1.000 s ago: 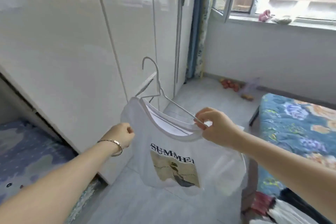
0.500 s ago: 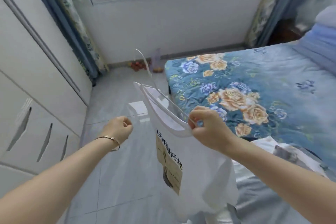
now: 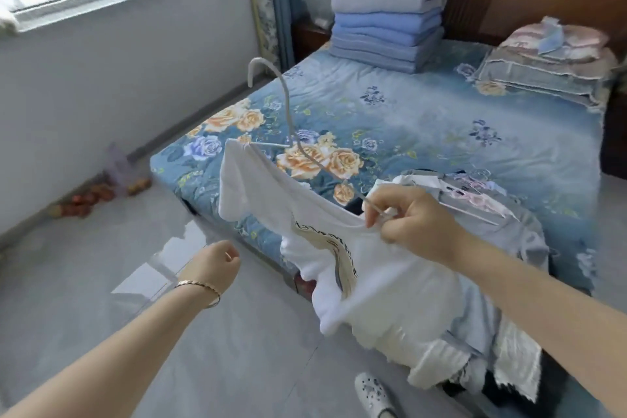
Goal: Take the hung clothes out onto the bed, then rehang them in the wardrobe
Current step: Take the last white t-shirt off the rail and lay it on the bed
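A white T-shirt (image 3: 380,285) with a printed front hangs on a thin white wire hanger (image 3: 288,119). My right hand (image 3: 403,214) pinches the hanger's right arm together with the shirt's collar and holds both above the near corner of the bed (image 3: 424,125). The hanger's hook points up and to the left. My left hand (image 3: 213,265), with a bracelet at the wrist, hovers over the floor to the left with curled fingers and holds nothing. A pile of clothes on hangers (image 3: 485,210) lies on the bed just behind the shirt.
The bed has a blue floral cover. Folded blue and grey blankets (image 3: 386,10) are stacked at its far end, with pillows (image 3: 549,54) to the right. Grey tiled floor (image 3: 135,282) lies on the left, with small items (image 3: 98,197) by the wall under the window. A white shoe (image 3: 373,394) shows below.
The view has swung right from the wardrobe to the bed. My right hand has carried the shirt on its hanger over the bed's near corner. My left hand stays off the shirt.
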Action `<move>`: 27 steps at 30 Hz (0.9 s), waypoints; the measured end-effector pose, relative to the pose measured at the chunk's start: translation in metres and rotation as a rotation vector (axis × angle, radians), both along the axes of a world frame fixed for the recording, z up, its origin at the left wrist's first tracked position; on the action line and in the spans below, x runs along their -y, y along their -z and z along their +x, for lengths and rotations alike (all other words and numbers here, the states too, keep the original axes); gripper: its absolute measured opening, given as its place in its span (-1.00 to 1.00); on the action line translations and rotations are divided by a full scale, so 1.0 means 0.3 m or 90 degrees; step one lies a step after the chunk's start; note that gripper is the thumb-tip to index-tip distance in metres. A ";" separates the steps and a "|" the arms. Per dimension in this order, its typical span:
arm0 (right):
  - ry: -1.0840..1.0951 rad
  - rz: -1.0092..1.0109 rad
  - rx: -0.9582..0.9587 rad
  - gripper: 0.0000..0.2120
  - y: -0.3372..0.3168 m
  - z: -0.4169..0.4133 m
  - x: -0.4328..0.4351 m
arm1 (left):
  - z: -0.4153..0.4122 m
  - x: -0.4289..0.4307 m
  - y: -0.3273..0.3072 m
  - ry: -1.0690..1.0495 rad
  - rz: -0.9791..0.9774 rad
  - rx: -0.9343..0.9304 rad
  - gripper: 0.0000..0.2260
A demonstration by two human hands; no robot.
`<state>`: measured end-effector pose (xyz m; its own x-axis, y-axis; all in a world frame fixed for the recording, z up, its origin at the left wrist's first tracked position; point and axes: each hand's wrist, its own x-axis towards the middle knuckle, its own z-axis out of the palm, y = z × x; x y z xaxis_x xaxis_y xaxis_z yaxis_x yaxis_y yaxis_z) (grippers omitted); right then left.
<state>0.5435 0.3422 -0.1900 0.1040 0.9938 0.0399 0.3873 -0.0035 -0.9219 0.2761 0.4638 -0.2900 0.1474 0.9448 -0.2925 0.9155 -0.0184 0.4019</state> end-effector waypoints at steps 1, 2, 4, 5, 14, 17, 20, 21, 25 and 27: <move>0.036 -0.011 -0.010 -0.72 -0.008 0.003 0.028 | 0.014 0.003 -0.004 0.024 0.005 -0.011 -0.83; 0.068 -0.023 -0.017 -0.72 -0.015 0.004 0.057 | 0.029 0.005 -0.006 0.048 0.006 -0.019 -0.85; 0.107 -0.039 -0.026 -0.71 -0.026 0.007 0.118 | 0.067 0.007 -0.002 0.087 -0.004 -0.005 -0.86; 0.117 -0.043 -0.032 -0.70 -0.035 0.011 0.150 | 0.093 0.008 -0.003 0.106 -0.007 0.005 -0.85; 0.103 -0.093 -0.015 -0.77 -0.192 0.228 0.352 | 0.370 0.044 -0.024 0.290 -0.022 -0.002 -0.81; 0.140 -0.101 0.022 -0.76 -0.237 0.359 0.359 | 0.447 0.043 -0.027 0.306 -0.021 0.032 -0.82; 0.162 -0.103 0.071 -0.70 -0.216 0.518 0.330 | 0.525 0.020 -0.013 0.310 -0.021 0.043 -0.83; 0.171 -0.099 0.093 -0.65 -0.191 0.577 0.313 | 0.554 0.008 -0.006 0.314 -0.026 0.042 -0.83; 0.216 -0.098 0.178 -0.69 -0.033 0.816 0.212 | 0.694 -0.053 0.045 0.323 -0.031 0.022 -0.81; 0.243 -0.106 0.179 -0.82 0.085 0.944 0.150 | 0.783 -0.083 0.087 0.337 -0.019 -0.026 -0.82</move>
